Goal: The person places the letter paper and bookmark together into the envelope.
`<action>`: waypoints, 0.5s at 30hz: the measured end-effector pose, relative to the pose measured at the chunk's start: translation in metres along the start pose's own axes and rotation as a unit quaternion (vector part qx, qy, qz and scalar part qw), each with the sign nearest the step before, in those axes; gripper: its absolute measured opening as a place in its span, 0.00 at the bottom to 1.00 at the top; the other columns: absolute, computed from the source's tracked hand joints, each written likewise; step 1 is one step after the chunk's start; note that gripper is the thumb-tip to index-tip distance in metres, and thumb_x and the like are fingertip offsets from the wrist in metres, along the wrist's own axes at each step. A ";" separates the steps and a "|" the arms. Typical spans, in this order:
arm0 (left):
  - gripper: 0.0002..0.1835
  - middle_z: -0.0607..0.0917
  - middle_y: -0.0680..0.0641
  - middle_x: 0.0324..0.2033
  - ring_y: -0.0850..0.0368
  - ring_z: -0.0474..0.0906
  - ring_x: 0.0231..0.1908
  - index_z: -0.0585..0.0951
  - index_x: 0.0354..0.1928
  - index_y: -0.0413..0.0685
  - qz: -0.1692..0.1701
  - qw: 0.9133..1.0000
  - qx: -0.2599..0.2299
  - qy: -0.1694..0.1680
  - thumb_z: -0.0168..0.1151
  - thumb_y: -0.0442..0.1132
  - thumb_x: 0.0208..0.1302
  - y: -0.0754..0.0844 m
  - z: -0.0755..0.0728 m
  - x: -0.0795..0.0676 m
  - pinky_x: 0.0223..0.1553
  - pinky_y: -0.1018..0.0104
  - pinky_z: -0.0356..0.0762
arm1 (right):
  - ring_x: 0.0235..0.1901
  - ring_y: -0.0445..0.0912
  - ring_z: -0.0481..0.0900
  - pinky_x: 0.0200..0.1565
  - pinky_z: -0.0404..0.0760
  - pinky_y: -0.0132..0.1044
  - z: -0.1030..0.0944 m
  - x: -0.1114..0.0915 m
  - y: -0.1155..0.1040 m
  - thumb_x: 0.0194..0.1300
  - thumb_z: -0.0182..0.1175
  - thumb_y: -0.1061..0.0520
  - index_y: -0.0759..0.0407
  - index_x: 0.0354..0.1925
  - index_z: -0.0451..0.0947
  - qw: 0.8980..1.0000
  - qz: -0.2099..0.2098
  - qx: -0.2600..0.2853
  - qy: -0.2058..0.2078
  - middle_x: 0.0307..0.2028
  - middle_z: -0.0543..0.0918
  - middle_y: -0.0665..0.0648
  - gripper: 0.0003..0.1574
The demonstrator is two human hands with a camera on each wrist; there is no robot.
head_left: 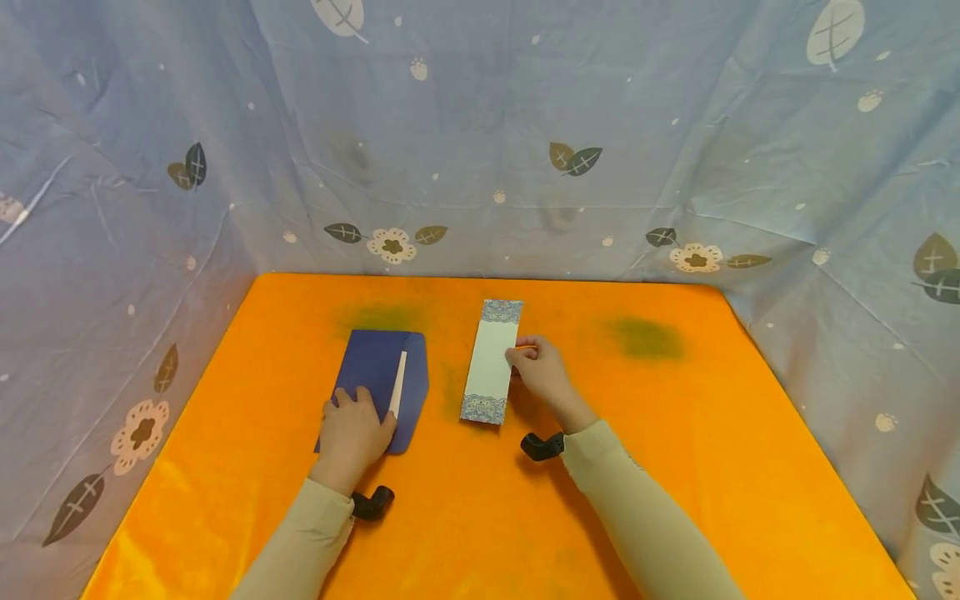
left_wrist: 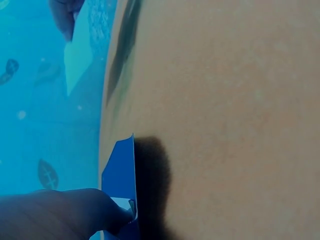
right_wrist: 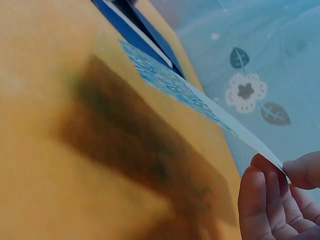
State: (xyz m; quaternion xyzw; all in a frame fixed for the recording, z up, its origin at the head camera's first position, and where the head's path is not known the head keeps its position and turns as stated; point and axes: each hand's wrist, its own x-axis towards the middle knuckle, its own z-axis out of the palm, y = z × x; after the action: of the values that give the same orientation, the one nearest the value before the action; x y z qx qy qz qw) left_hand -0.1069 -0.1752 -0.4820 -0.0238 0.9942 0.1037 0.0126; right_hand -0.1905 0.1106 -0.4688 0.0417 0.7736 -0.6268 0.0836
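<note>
A dark blue envelope (head_left: pixel 375 362) lies at left with its flap (head_left: pixel 417 392) spread to the right. My left hand (head_left: pixel 352 437) holds it from above, fingers over the front panel and thumb at its mouth. A white wedge (head_left: pixel 398 383) shows there; I cannot tell whether it is lining or paper. In the left wrist view the envelope (left_wrist: pixel 119 172) appears edge-on, with the thumb against it. My right hand (head_left: pixel 542 367) pinches the right edge of a pale card (head_left: pixel 491 354) with blue lace-patterned ends. The card (right_wrist: pixel 185 95) is raised, casting a shadow below.
An orange cloth (head_left: pixel 660 467) covers the table. Dark greenish patches (head_left: pixel 647 337) mark its far part. Blue-grey curtains (head_left: pixel 495 125) with leaf and flower prints stand behind and at both sides. A black device sits at each wrist, such as the right one (head_left: pixel 542 447).
</note>
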 end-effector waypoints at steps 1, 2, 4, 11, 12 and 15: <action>0.40 0.64 0.14 0.55 0.17 0.65 0.51 0.64 0.62 0.19 0.000 1.000 0.000 0.000 0.57 0.52 0.65 0.000 0.000 0.000 0.50 0.34 0.69 | 0.33 0.55 0.81 0.43 0.83 0.46 0.003 0.000 0.001 0.68 0.59 0.55 0.61 0.54 0.68 1.000 -0.001 0.007 -0.002 0.38 0.82 0.62 0.20; 0.40 0.64 0.14 0.55 0.17 0.65 0.51 0.64 0.62 0.19 0.000 1.000 -0.001 0.000 0.57 0.52 0.65 0.000 0.000 0.000 0.50 0.34 0.69 | 0.33 0.55 0.81 0.42 0.83 0.46 0.006 0.000 0.002 0.68 0.59 0.56 0.62 0.54 0.67 1.000 -0.001 0.015 -0.003 0.38 0.82 0.62 0.21; 0.40 0.64 0.14 0.55 0.17 0.65 0.51 0.64 0.62 0.20 -0.001 1.000 -0.002 -0.001 0.57 0.52 0.65 0.001 0.001 0.000 0.50 0.33 0.69 | 0.33 0.56 0.82 0.42 0.83 0.46 0.011 -0.001 0.003 0.68 0.59 0.57 0.62 0.54 0.67 0.999 0.001 0.034 -0.007 0.38 0.82 0.62 0.20; 0.40 0.64 0.15 0.55 0.18 0.65 0.51 0.64 0.63 0.20 -0.005 1.000 -0.003 -0.004 0.57 0.52 0.65 0.001 0.001 0.000 0.50 0.33 0.68 | 0.33 0.59 0.82 0.42 0.83 0.46 0.029 -0.001 0.005 0.67 0.60 0.58 0.62 0.54 0.67 0.997 0.012 0.077 -0.017 0.36 0.81 0.63 0.20; 0.40 0.64 0.15 0.55 0.18 0.65 0.51 0.64 0.63 0.20 -0.005 1.000 -0.005 -0.003 0.57 0.52 0.65 0.001 0.001 -0.001 0.50 0.33 0.69 | 0.34 0.59 0.82 0.42 0.83 0.46 0.032 -0.001 0.005 0.67 0.60 0.59 0.62 0.54 0.66 0.996 0.012 0.081 -0.021 0.36 0.81 0.63 0.20; 0.40 0.64 0.15 0.54 0.18 0.65 0.51 0.64 0.62 0.20 -0.005 1.000 -0.007 0.005 0.58 0.52 0.65 0.002 0.000 -0.001 0.50 0.33 0.69 | 0.33 0.59 0.82 0.42 0.83 0.46 0.042 -0.001 0.004 0.68 0.60 0.59 0.62 0.54 0.66 0.995 0.013 0.091 -0.032 0.36 0.81 0.63 0.20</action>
State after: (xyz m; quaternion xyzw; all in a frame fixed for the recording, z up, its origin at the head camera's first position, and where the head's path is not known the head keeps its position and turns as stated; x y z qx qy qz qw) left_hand -0.1061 -0.1733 -0.4814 -0.0292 0.9934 0.1104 0.0079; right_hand -0.1856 0.0704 -0.4808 0.0391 0.7096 -0.6945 0.1126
